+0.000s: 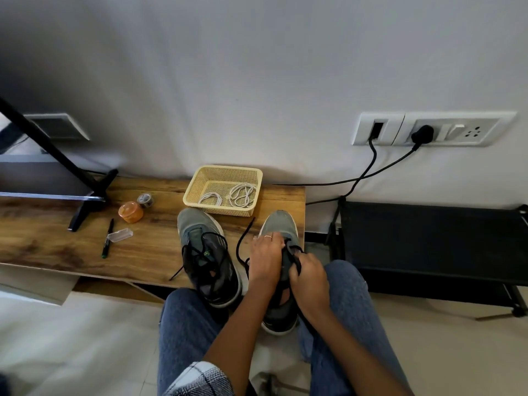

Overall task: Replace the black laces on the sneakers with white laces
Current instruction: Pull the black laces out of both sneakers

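On wooden bench [148, 252] by white wall [257, 67], both hands [264, 260] grip right sneaker's black lace [295, 260].

A: What colour are the shoes [210, 258]?
B: Grey and black, with white soles. The laces [243, 238] on them are black.
A: And the basket [224, 190]?
B: Pale yellow, with white laces [243, 194] inside.
A: The table [57, 241]?
B: Brown wood with dark streaks. A little orange tub [131, 212] sits on it, and a black pen [107, 238].
A: The jeans [185, 338]?
B: Blue. The sleeve [197, 380] has grey and white checks.
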Available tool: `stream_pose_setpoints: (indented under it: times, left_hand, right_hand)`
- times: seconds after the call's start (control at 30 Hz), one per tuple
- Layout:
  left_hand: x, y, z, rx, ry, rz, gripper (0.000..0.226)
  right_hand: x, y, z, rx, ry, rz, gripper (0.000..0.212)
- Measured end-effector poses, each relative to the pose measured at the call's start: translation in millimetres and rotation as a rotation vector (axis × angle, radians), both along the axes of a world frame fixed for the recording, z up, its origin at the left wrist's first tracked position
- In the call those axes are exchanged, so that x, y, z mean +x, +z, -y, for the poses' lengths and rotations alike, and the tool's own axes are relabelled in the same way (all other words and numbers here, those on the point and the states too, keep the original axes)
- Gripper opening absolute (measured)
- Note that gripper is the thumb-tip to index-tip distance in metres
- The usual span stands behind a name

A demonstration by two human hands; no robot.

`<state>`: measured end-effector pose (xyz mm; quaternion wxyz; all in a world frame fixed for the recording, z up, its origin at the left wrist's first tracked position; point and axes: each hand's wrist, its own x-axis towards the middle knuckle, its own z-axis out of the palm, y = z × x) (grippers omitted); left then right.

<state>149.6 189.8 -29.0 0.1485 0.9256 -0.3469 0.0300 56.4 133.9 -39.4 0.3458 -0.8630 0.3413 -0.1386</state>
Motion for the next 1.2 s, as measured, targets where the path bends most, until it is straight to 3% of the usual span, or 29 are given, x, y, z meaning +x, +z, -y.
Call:
stream_pose_setpoints:
  times: [0.13, 0.23, 0.4, 0.57, 0.67, 0.8, 0.9, 0.97, 1.2]
  left_hand:
    - [2, -4, -3, -0.081, -0.007, -0.065, 0.004]
    - [3, -3, -5, -0.089, 0.031, -0.131, 0.018]
    - [2, 4, -4, -0.143, 0.117, -0.146, 0.018]
    - [4, 7, 1, -0.506, 0.597, -0.449, 0.015]
    - [1, 13, 3, -0.607, 0.804, -0.554, 0.016]
    - [-8, 17, 0, -0.483, 0.536, -0.381, 0.014]
    - [-7, 5, -7, -0.234, 0.177, -0.045, 0.030]
    - [-5, -3, -9, -0.101, 0.049, 0.111, 0.031]
    - [-5, -7, -6, -0.014, 0.041, 0.257, 0.013]
  right_hand:
    - [0, -1, -1, 0.020, -0.016, 0.037, 0.017]
    - [-1, -2, -1, 0.043, -0.055, 0.055, 0.018]
    - [-1, -6, 0, 0.073, -0.083, 0.047, 0.018]
    - [-1, -7, 0, 0.070, -0.096, 0.053, 0.018]
    - [1, -7, 1, 0.062, -0.094, 0.058, 0.019]
    - [-2, -8, 2, 0.045, -0.068, 0.058, 0.020]
    - [-4, -8, 2, 0.034, -0.053, 0.062, 0.020]
    - [-4, -7, 2, 0.019, -0.044, 0.059, 0.021]
    - [-6, -5, 1, 0.001, -0.029, 0.029, 0.024]
